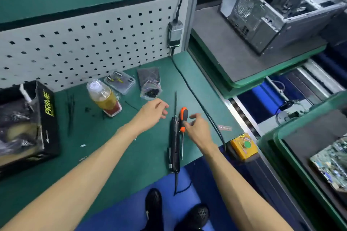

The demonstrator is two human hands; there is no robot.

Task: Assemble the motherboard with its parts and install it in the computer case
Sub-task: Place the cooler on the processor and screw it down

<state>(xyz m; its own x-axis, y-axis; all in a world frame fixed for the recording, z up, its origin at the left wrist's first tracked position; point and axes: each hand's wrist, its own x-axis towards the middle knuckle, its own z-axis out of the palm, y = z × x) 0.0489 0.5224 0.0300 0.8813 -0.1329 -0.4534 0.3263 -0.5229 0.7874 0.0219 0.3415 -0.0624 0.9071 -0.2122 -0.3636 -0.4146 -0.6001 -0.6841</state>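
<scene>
Two hands: both over the green bench [131,155], reaching toward the tools lying there.
Left hand [153,111]: fingers loosely apart and relaxed, holding nothing, hovering just left of the tool shafts.
Right hand [197,129]: fingers spread and curving toward the orange-handled screwdriver [183,120]; thumb seems to touch the handle, grip not closed.
Electric screwdriver [174,142]: black, lying touching the orange one on its left, bit pointing away, cord trailing off the bench edge.
Motherboard [332,165]: on a dark-padded green tray at lower right, well apart from both hands, partly cut off by the frame edge.
Computer case [277,5]: open side up, on another padded tray at upper right, far from the board.
Screw bag [151,88]: clear packet of dark small parts, just beyond the left hand.
Other items: drink bottle [104,97]; black PRIME box [43,118] at left; yellow button box [244,145] at the bench edge.
Stage, as judged: tool pick-up; board not yet in the case.
Risk: the two tools lie touching, so lifting one could roll the other toward the edge, its hanging cord helping to drag it off.
Risk: a sweeping forearm could knock the bottle over.
</scene>
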